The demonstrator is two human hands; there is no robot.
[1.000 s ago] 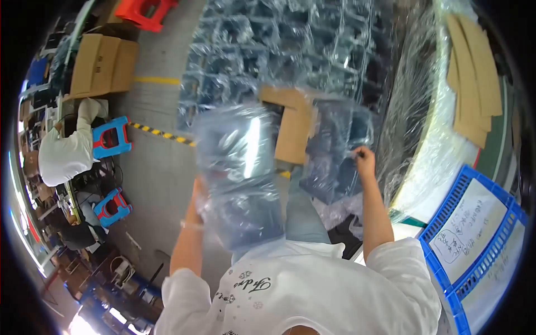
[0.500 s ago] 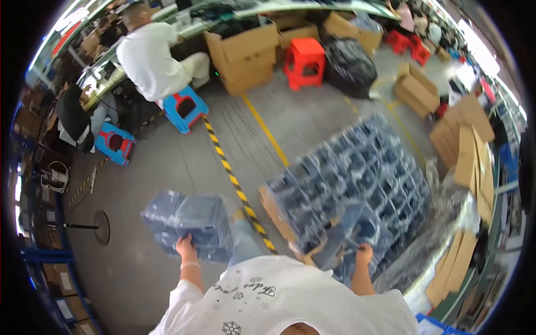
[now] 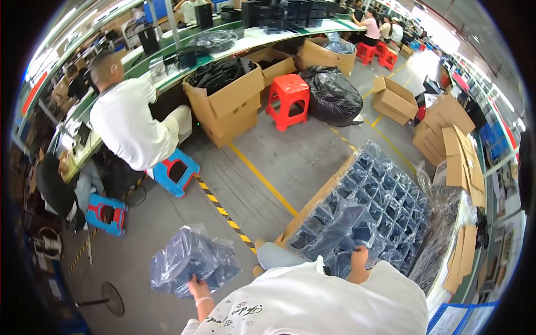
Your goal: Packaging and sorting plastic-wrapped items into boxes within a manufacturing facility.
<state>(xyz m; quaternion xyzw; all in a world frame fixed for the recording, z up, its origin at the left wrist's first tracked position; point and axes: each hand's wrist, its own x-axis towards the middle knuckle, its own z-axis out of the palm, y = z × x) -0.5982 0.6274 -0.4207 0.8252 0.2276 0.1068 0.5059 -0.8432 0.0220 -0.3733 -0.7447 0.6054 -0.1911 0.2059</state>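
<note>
A red stool (image 3: 290, 85) stands between an open carton (image 3: 237, 103) and a black bag (image 3: 332, 95).

The left bundle (image 3: 187, 258), blue-grey under clear, crinkled film, was tilted in the left hand (image 3: 199, 288). The right bundle (image 3: 343, 226), similarly wrapped, slanted over the wrapped pile (image 3: 391, 195), its near end at the right hand (image 3: 359, 257). The 2 bundles were well apart.

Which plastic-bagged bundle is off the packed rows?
The bagged bundle in the left hand, out over the floor. The other bundles sit together at the right, with the right hand at their near edge.
</note>
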